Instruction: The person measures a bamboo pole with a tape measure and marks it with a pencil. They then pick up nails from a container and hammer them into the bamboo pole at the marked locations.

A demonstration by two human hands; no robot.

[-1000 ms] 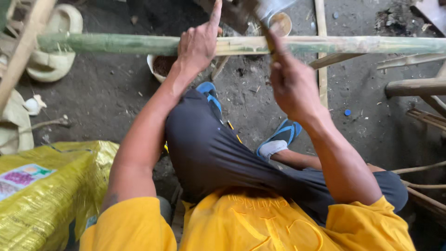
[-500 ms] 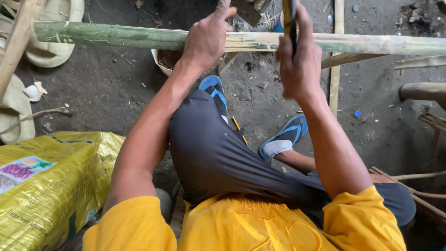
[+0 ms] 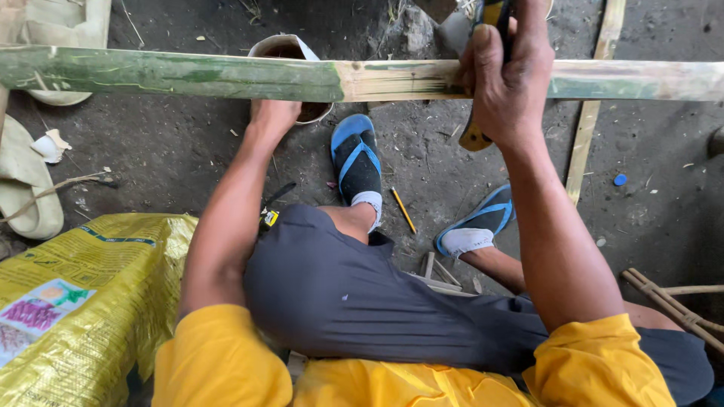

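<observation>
A long green bamboo pole (image 3: 188,75) runs across the top of the view, its bark shaved pale near the middle. My left hand (image 3: 273,117) reaches up under the pole, with its fingers hidden behind it. My right hand (image 3: 509,75) is closed around a tool with a yellow handle (image 3: 475,137), pressed against the pole's shaved part. The tool's metal end (image 3: 455,30) shows just above the pole. I sit with my knees bent, in dark trousers and blue sandals (image 3: 357,154).
A yellow woven sack (image 3: 83,294) lies at the lower left. A round cup (image 3: 290,49) sits behind the pole. A pencil (image 3: 402,209) lies on the dirt floor. A thin bamboo strip (image 3: 590,128) and bundled sticks (image 3: 671,298) are to the right.
My left hand moved from the top of the pole to underneath it. My right hand brought the tool down onto the pole. The view drew closer.
</observation>
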